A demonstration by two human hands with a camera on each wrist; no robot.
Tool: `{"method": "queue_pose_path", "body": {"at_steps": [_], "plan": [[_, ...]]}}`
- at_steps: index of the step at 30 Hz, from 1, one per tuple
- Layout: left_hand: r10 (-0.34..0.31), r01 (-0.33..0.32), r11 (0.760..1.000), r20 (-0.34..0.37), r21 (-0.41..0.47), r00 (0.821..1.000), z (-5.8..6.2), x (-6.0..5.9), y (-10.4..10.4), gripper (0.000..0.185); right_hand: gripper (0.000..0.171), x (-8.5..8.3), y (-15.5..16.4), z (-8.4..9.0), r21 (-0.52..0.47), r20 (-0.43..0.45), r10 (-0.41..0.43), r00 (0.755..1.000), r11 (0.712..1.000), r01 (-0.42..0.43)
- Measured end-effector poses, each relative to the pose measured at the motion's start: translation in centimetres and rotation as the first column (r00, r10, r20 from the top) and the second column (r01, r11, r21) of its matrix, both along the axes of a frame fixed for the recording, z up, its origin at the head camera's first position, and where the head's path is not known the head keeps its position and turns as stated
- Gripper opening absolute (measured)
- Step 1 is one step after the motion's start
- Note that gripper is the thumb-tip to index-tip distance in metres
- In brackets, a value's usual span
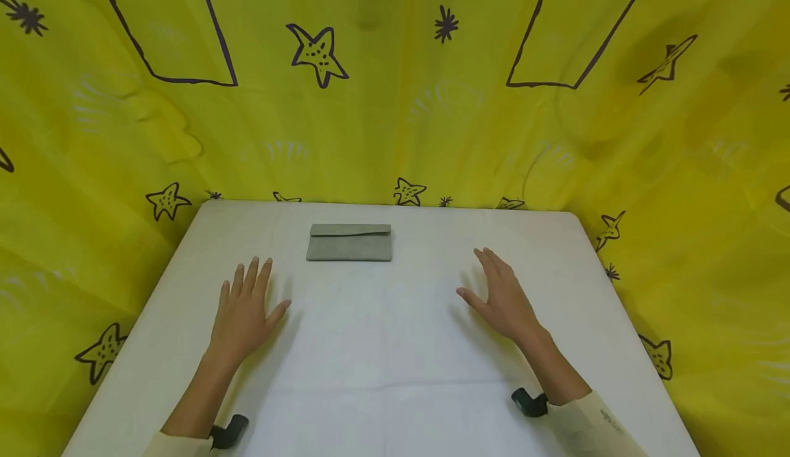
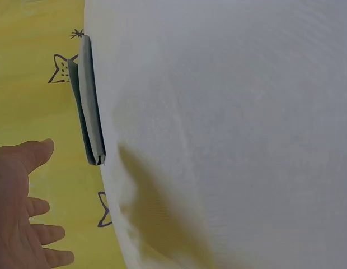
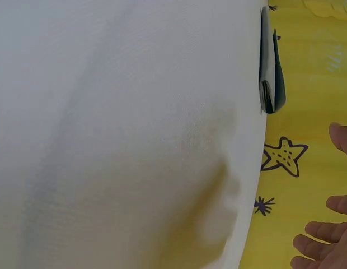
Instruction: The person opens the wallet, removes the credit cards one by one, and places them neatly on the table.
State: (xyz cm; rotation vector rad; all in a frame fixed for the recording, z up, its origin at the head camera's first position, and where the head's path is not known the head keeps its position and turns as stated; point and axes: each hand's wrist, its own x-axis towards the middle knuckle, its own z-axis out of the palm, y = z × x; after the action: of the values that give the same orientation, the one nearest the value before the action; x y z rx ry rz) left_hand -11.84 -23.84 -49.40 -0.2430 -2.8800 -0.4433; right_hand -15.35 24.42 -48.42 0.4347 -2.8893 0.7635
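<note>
A flat grey-green pouch (image 1: pixel 349 245) with a fold-over flap lies toward the far side of the white table, left of centre. My left hand (image 1: pixel 242 316) is held over the table to the lower left of it, fingers straight and thumb spread. On the other side, my right hand (image 1: pixel 503 299) hovers over the table with fingers extended and thumb apart. Both palms are bare. In the left wrist view the pouch (image 2: pixel 90 103) appears edge-on beyond the thumb. The right wrist view also shows the pouch (image 3: pixel 270 67) from its side, its flap slightly lifted.
The white table (image 1: pixel 382 333) has rounded far corners and a faint crease across its front part. Yellow cloth (image 1: pixel 382 114) printed with stars and shapes hangs behind and at both sides. Dark wrist devices (image 1: pixel 230 432) sit near both cuffs.
</note>
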Motion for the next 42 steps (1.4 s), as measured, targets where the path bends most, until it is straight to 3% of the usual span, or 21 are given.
{"method": "queue_pose_path", "body": {"at_steps": [7,14,21,27,42], "plan": [[-0.012,0.011,0.999,0.047,0.032,0.999,0.0,-1.2,-0.2,0.080,0.085,-1.6,-1.5,0.4,-0.008,0.029,0.034,0.999,0.999,-0.034],[-0.073,0.057,0.991,0.127,0.121,0.989,0.4,-3.1,-0.1,0.073,0.083,-2.9,-3.1,0.6,-0.009,0.039,0.052,0.998,0.999,-0.051],[-0.107,0.092,0.987,0.120,0.129,0.987,0.4,-4.9,0.6,0.070,0.078,-3.7,-4.8,0.7,-0.004,0.026,0.088,0.996,0.996,-0.088],[-0.094,0.083,0.992,0.113,0.099,0.989,0.0,-6.4,0.9,0.068,0.075,-4.8,-6.1,0.3,0.009,0.012,0.129,0.992,0.992,-0.130],[-0.170,0.150,0.974,0.108,0.171,0.980,0.3,-9.6,1.8,0.069,0.074,-8.7,-9.8,-0.4,0.114,-0.043,0.236,0.971,0.967,-0.230]]}}
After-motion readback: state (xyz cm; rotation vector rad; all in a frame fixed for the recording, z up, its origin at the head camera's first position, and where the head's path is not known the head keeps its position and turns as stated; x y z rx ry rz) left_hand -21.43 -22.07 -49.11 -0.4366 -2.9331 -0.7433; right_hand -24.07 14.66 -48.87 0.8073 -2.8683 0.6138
